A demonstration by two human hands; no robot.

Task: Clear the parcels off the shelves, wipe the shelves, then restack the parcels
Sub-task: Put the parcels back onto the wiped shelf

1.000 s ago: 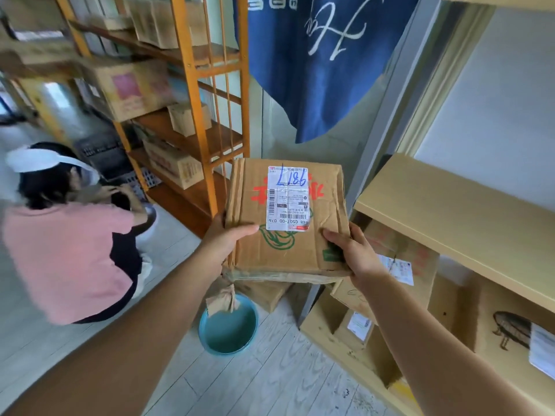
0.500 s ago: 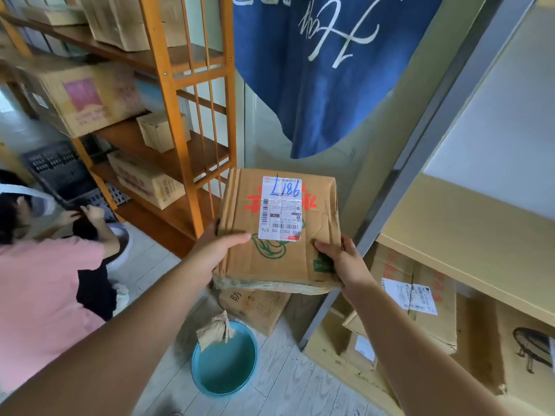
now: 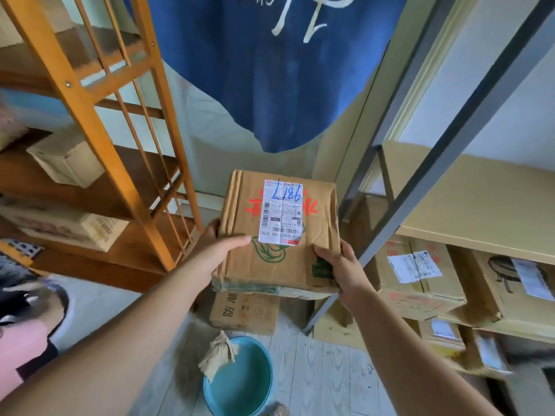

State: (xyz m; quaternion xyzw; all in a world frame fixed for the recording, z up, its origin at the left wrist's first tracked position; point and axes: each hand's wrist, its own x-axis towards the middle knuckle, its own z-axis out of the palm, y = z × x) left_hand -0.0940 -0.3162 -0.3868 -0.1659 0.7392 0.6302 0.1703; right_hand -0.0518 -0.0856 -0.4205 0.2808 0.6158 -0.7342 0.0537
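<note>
now both hands, left (image 3: 210, 253) and right (image 3: 339, 265), grip parcel (image 3: 279, 235), label up, long axis pointing away

The parcel (image 3: 277, 235) at centre is matt brown cardboard, creased and scuffed, with a smooth white paper label (image 3: 282, 212) stuck on it. At nine o'clock the rack (image 3: 99, 136) is orange-stained wood with a slight sheen. At twelve hangs soft blue cloth (image 3: 270, 73). At three, grey metal posts (image 3: 450, 139) carry pale matt boards. At six, a smooth teal plastic basin (image 3: 240, 382) holds a crumpled tan rag (image 3: 219, 354) on its rim, over pale wood-grain flooring (image 3: 324, 370).
</note>
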